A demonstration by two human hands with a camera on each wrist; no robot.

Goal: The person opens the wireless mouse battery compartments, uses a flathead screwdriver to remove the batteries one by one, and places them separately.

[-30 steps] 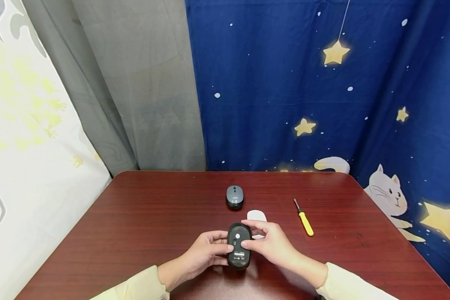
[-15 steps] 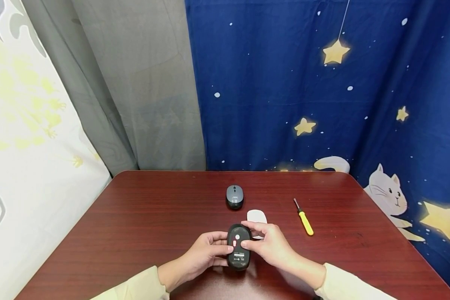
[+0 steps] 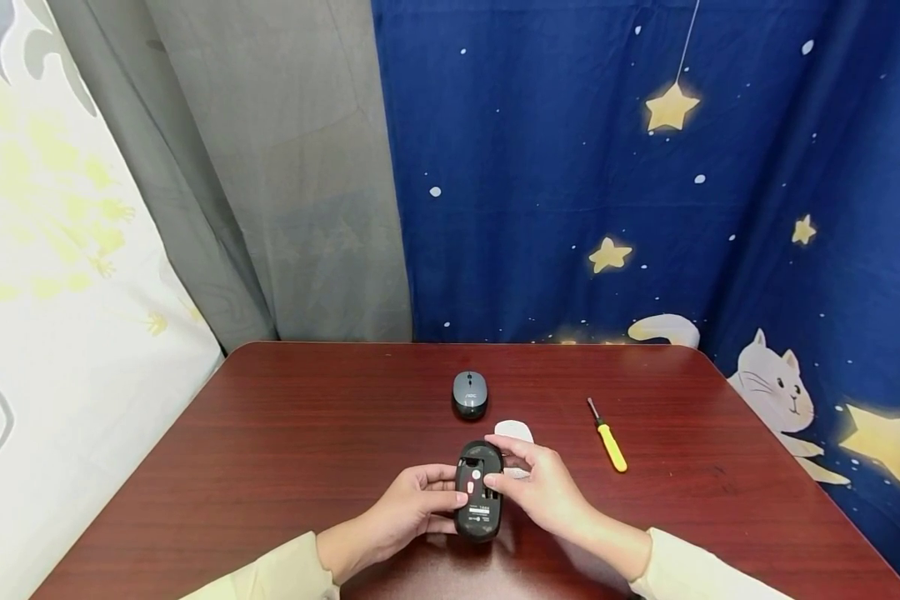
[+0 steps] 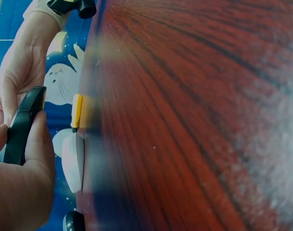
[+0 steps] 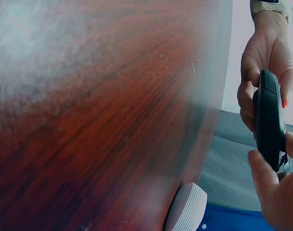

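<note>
A black computer mouse point(image 3: 478, 518) is held above the table with its labelled underside up. My left hand point(image 3: 405, 504) grips its left side, thumb on the edge and fingers beneath. The right hand point(image 3: 543, 483) pinches the far right part, its thumb on the underside. Dark gaps show in the underside near the far end and beside that thumb; a small pinkish light glows in the middle. Seen edge-on in the left wrist view, the mouse point(image 4: 22, 127) sits between both hands. In the right wrist view, an edge of the mouse point(image 5: 271, 120) appears parted near the right fingers.
On the brown table point(image 3: 307, 417), a grey-and-black mouse point(image 3: 470, 393) lies farther back. A white mouse point(image 3: 513, 430) with ribbed sides rests just behind the right hand, partly hidden. To the right lies a yellow-handled screwdriver point(image 3: 611, 448). Curtains hang beyond the table.
Gaps have opened in the mouse's underside around the right thumb, where the surface was whole before. A pinkish light came on by half a second ago. Both hands have barely moved.
</note>
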